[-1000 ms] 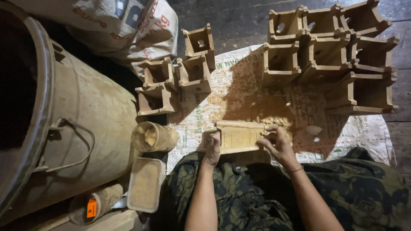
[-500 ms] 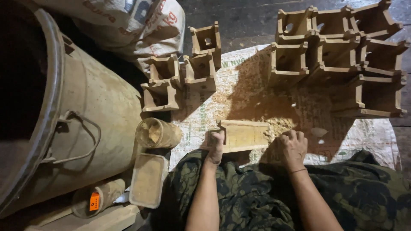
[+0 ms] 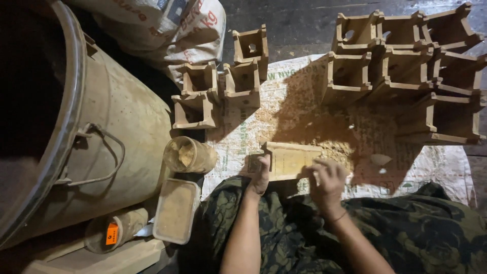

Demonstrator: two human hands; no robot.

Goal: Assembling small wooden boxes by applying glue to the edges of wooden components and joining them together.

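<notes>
Right at the near edge of the woven sack mat (image 3: pixel 451 167), just in front of the person's knees, lies a flat wooden mould (image 3: pixel 291 160), long side running left to right. The left hand (image 3: pixel 259 175) rests against its left end, fingers curled over the edge; whether that grip is pinching the wood or only pressing on it I cannot tell. The right hand (image 3: pixel 327 180) lies on the mould's near right part, fingers bent and loosely together, and it is blurred, so its grip cannot be told either.

Loose sawdust-like powder (image 3: pixel 337 149) spreads off the mould's right end. Beyond it the mat shows a bare strip before the stacked wooden boxes (image 3: pixel 406 76) at the far right; a smaller cluster of 4 open boxes (image 3: pixel 223 86) stands at the far left edge of the mat.

To the left, off the mat, a small round tub (image 3: pixel 187 155) of powder lies tipped, a rectangular tray (image 3: pixel 175 210) sits near it, and a big metal drum (image 3: pixel 101 137) with a wire handle fills that side. A printed sack (image 3: pixel 167 30) leans behind it, on a dark plank floor (image 3: pixel 299 23).
</notes>
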